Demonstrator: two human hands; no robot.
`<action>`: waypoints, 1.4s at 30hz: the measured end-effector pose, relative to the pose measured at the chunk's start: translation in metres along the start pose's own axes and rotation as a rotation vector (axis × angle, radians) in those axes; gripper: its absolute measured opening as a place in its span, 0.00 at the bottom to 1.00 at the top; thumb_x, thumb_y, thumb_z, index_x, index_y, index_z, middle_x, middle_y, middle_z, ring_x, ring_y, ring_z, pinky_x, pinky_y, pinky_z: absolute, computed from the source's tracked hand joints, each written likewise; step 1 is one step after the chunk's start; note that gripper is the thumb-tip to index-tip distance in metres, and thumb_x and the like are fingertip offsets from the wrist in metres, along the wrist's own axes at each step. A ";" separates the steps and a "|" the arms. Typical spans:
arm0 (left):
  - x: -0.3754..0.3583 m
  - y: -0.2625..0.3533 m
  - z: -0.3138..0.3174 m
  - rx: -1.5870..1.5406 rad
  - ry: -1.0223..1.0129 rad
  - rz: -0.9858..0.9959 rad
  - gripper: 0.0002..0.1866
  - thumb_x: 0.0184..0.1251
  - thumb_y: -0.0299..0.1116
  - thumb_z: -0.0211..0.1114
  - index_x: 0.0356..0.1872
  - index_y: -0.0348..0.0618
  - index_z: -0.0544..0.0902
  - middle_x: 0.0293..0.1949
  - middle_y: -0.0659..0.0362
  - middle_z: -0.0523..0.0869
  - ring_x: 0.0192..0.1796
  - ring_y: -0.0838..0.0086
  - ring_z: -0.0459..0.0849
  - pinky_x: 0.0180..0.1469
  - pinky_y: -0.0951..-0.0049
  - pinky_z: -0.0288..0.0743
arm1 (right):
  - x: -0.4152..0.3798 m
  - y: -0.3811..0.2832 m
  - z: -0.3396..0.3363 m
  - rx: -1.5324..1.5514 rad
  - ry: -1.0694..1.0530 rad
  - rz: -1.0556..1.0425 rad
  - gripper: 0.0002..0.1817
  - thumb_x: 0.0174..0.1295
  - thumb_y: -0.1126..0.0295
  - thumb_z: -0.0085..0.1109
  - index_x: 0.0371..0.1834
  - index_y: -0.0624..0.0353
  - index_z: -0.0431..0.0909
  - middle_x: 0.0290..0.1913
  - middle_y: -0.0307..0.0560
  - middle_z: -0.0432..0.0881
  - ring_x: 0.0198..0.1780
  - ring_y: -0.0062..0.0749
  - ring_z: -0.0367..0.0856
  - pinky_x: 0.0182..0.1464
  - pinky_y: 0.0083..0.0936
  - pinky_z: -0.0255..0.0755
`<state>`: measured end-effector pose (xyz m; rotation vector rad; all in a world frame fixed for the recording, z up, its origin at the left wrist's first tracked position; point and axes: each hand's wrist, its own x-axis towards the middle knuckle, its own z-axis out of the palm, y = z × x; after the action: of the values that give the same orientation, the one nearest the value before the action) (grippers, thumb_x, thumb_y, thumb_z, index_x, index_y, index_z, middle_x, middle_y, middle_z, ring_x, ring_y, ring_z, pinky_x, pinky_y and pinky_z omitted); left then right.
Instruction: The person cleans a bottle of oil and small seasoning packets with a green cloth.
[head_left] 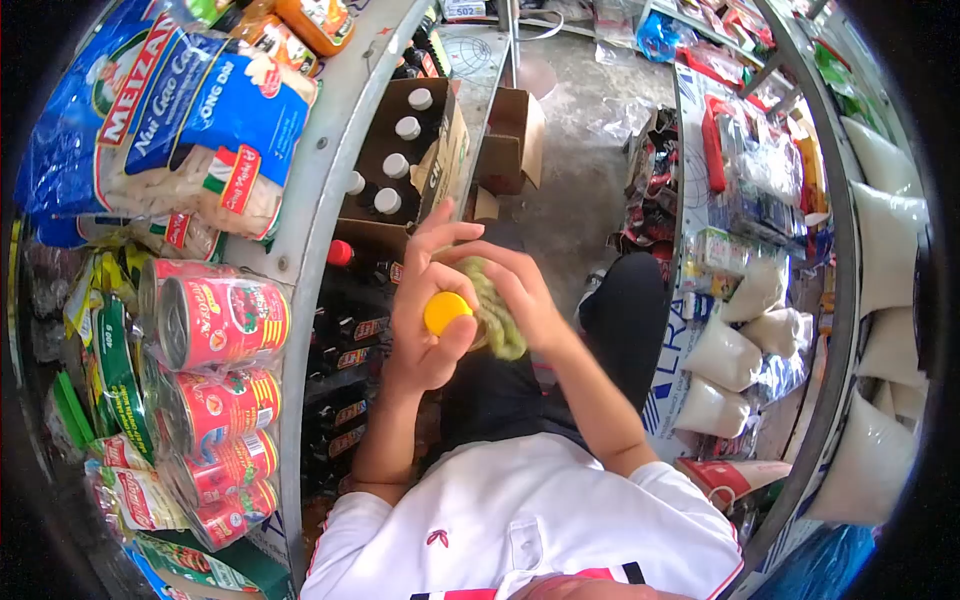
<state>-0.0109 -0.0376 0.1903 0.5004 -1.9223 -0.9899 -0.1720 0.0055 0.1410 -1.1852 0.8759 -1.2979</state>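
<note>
A bottle with a yellow cap [449, 314] is held upright in front of my chest, its cap toward the camera. My left hand [425, 320] has its fingers wrapped round the bottle just below the cap. On the other side, my right hand [515, 295] presses a green cloth [500, 325] against the bottle, with the fingers curled over it. Most of the bottle's body is hidden by the hands and the cloth.
Red cans [225, 320] and blue pasta bags [180, 120] fill the left shelf. Below stand dark bottles and a carton [445, 150] of white-capped bottles. An open box [515, 135] is beyond. White filled bags [722, 352] sit on the right shelf.
</note>
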 end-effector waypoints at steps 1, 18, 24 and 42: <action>0.001 0.001 -0.002 0.008 -0.040 -0.003 0.26 0.74 0.60 0.59 0.34 0.43 0.77 0.64 0.39 0.77 0.79 0.40 0.62 0.79 0.40 0.51 | 0.007 0.010 -0.008 0.005 0.014 -0.002 0.24 0.76 0.62 0.42 0.67 0.67 0.75 0.63 0.62 0.81 0.63 0.46 0.80 0.68 0.37 0.70; -0.023 0.005 0.006 0.017 0.377 -0.144 0.26 0.77 0.55 0.54 0.30 0.40 0.68 0.61 0.38 0.77 0.72 0.42 0.74 0.73 0.42 0.67 | -0.005 0.004 0.036 -0.366 0.242 -0.298 0.23 0.74 0.65 0.44 0.65 0.64 0.77 0.58 0.62 0.83 0.62 0.55 0.80 0.69 0.44 0.69; -0.023 0.008 -0.002 -0.072 0.080 -0.073 0.27 0.70 0.58 0.59 0.28 0.41 0.69 0.58 0.36 0.79 0.77 0.38 0.66 0.79 0.40 0.53 | 0.040 0.047 -0.005 -0.132 -0.205 -0.013 0.26 0.73 0.55 0.46 0.56 0.66 0.83 0.50 0.60 0.88 0.53 0.50 0.86 0.59 0.41 0.76; -0.038 -0.015 0.006 0.087 0.467 0.276 0.22 0.65 0.48 0.68 0.36 0.36 0.76 0.27 0.55 0.77 0.26 0.70 0.76 0.31 0.67 0.78 | 0.016 -0.011 0.012 -0.307 -0.175 -0.110 0.22 0.73 0.62 0.48 0.56 0.69 0.82 0.53 0.59 0.88 0.56 0.48 0.86 0.63 0.39 0.75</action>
<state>0.0028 -0.0189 0.1565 0.4530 -1.5624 -0.5535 -0.1615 -0.0070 0.1568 -1.5824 0.9127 -1.1514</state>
